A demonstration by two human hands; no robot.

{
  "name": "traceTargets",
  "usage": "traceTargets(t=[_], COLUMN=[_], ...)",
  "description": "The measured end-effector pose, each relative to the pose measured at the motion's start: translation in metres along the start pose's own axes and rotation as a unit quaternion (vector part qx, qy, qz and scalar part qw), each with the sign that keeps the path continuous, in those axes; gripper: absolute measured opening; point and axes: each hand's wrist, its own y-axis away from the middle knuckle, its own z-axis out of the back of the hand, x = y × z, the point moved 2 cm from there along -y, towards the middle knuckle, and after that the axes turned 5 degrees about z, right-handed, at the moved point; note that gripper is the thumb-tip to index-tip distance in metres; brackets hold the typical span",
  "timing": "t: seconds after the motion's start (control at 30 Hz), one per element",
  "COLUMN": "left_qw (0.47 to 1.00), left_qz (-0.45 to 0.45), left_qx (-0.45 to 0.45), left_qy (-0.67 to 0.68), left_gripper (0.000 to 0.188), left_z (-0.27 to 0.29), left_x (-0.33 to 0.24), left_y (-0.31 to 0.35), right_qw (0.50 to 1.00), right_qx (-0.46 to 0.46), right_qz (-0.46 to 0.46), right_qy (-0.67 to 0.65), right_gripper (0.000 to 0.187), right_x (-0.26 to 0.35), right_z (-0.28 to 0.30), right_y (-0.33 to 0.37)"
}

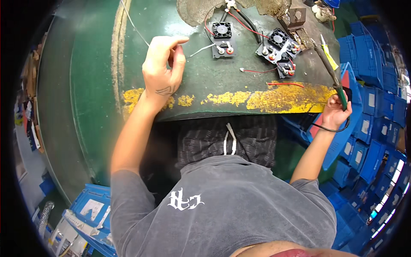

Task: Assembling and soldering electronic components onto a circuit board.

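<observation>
My left hand is closed over the green bench, pinching a thin silvery solder wire. The wire comes in from the top edge, passes through the fingers and ends near a small black fan. That fan sits on a dark plate with a red and a black terminal. At the bench's right edge, my right hand grips the green handle of a soldering iron, its metal shaft pointing up and away. Further fan plates lie together between the hands, with red and black leads.
A worn yellow stripe runs along the bench's front edge, with a loose red wire on it. A rusty metal block and a brownish sheet stand at the back. Blue crates are stacked at right; another blue crate stands lower left.
</observation>
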Motion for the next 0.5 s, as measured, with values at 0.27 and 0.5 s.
traceTargets(t=[0.27, 0.5], left_qw=[0.994, 0.912], left_qz=[0.087, 0.336], left_qx=[0.061, 0.164], left_qy=[-0.002, 0.169], left_gripper=[0.028, 0.031], left_z=[0.011, 0.001], left_x=[-0.006, -0.037], left_y=[-0.011, -0.018], right_qw=[0.994, 0.995], right_qx=[0.094, 0.09], right_qz=[0.003, 0.006], right_qy=[-0.049, -0.043], right_gripper=[0.052, 0.05], right_x=[-0.013, -0.014], right_z=[0.0, 0.002], right_y=[0.009, 0.006])
